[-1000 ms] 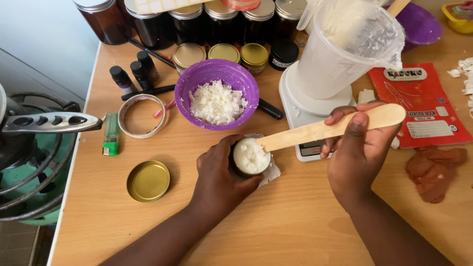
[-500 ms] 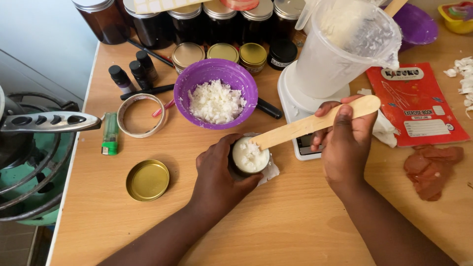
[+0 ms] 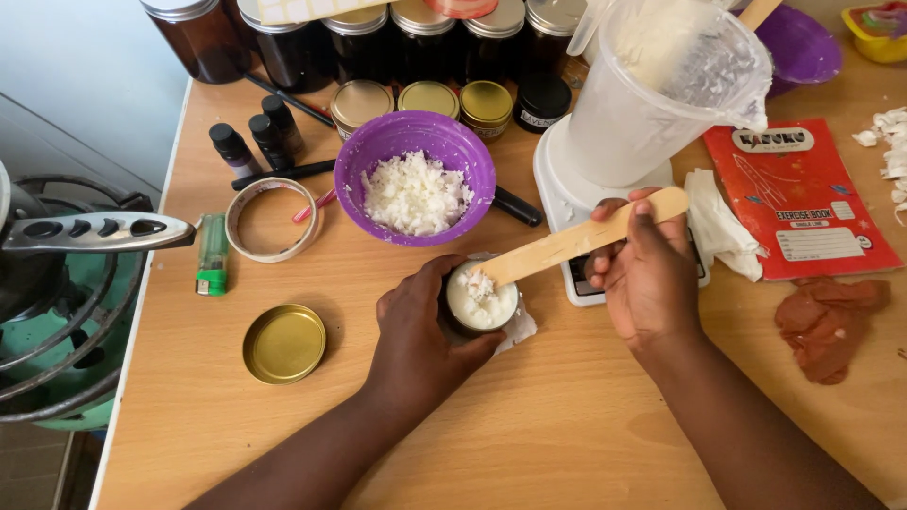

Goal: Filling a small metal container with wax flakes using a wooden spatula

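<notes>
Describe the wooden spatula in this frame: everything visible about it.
The wooden spatula is a flat, pale, unpainted stick with rounded ends, like a broad craft stick. It lies slanted, upper end toward the scale, lower tip dipped into the white creamy filling of the small jar. The right hand pinches its upper half between thumb and fingers. The left hand grips the jar, not the stick. White bits cling near the tip.

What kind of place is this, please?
Probably a home workbench for making creams or balms. The left hand holds a small jar of white paste that the right hand fills with a wooden spatula; dark jars and a scale stand behind.
</notes>
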